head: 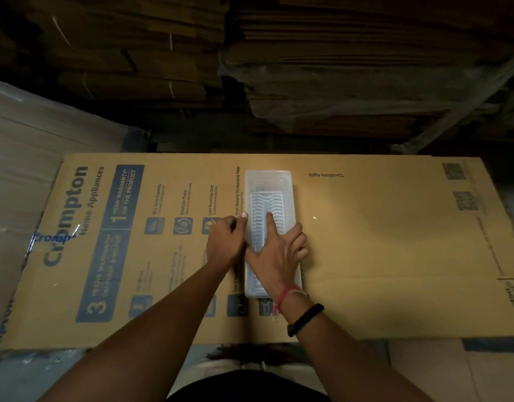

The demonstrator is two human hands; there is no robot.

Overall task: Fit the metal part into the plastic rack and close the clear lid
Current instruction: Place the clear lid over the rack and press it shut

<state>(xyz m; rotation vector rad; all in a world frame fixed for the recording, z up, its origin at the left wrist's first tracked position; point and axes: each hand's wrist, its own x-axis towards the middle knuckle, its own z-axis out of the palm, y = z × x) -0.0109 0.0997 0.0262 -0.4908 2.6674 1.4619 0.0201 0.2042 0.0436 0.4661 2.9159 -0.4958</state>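
Clear plastic lid [269, 181] lies flat over the white ribbed plastic rack [266, 211], the assembly resting lengthwise on a flattened printed cardboard sheet [380, 242] serving as the surface. Right hand [279, 256] lies on top, index finger extended and pressing the lid, other fingers curled at its right edge. Left hand [225, 242] is loosely curled, fingertips against the left edge. Stacked cardboard [337, 68] stands behind.

A flattened cardboard carton [366, 242] is lying across the work surface, printed with "Crompton Home Appliances" and warranty panels (the lettering is running sideways). Stacks of folded brown cardboard [351, 68] are filling the dim background, and plastic-wrapped sheets [32, 134] are sitting at left.
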